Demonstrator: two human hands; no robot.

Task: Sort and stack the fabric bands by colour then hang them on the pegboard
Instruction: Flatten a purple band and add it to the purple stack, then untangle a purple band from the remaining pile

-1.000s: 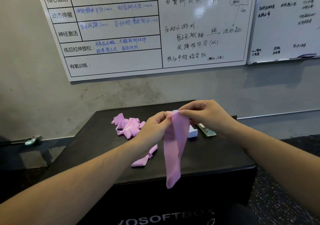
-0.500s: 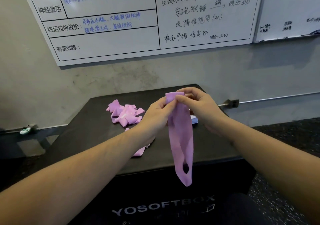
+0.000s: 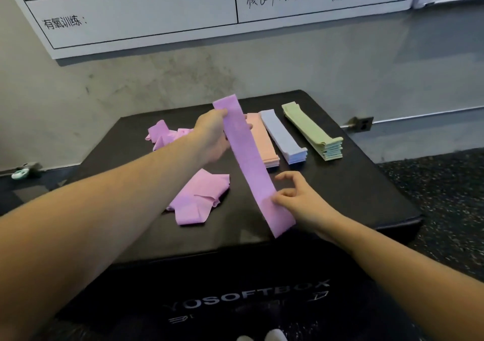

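Pink band [image 3: 251, 162] stretched flat above black soft box [image 3: 340, 196], gripped at far end by left hand [image 3: 212, 136], pinched at near end by right hand [image 3: 298, 199], other fingers loosely curled. On box: 2 loose pink piles [image 3: 201, 199] at left, 3 neat stacks at right: peach [image 3: 262, 139], lilac [image 3: 282, 136], green [image 3: 311, 131]. Whiteboard [image 3: 131, 18] on wall behind.

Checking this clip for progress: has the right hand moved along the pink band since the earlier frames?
Yes. The right hand has left the band's top end by the left hand and now pinches its lower end, nearer the black box's front edge.
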